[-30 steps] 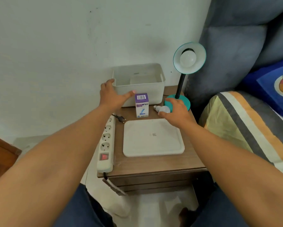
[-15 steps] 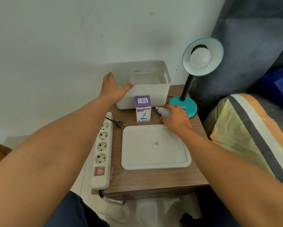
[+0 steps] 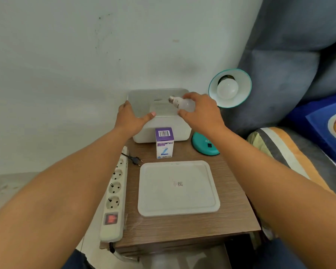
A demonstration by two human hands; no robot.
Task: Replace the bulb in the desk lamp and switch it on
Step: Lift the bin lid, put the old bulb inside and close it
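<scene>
A teal desk lamp (image 3: 230, 88) stands at the back right of the small wooden table (image 3: 182, 226), with a white bulb (image 3: 227, 88) seated in its shade and its round base (image 3: 205, 146) on the tabletop. My right hand (image 3: 201, 111) holds a loose white bulb (image 3: 182, 103) above the open white bin (image 3: 163, 133), the metal screw end pointing left. My left hand (image 3: 131, 118) grips the bin's left front rim. A purple and white bulb box (image 3: 164, 142) stands upright in front of the bin.
The bin's white lid (image 3: 177, 188) lies flat on the table's middle. A white power strip (image 3: 114, 195) with a red switch runs along the left edge, a loose black plug (image 3: 135, 159) beside it. A grey headboard and striped bedding (image 3: 291, 152) are at the right.
My right hand picked the loose bulb up from the table beside the lamp base and carried it up over the bin. My left hand stayed on the bin's rim.
</scene>
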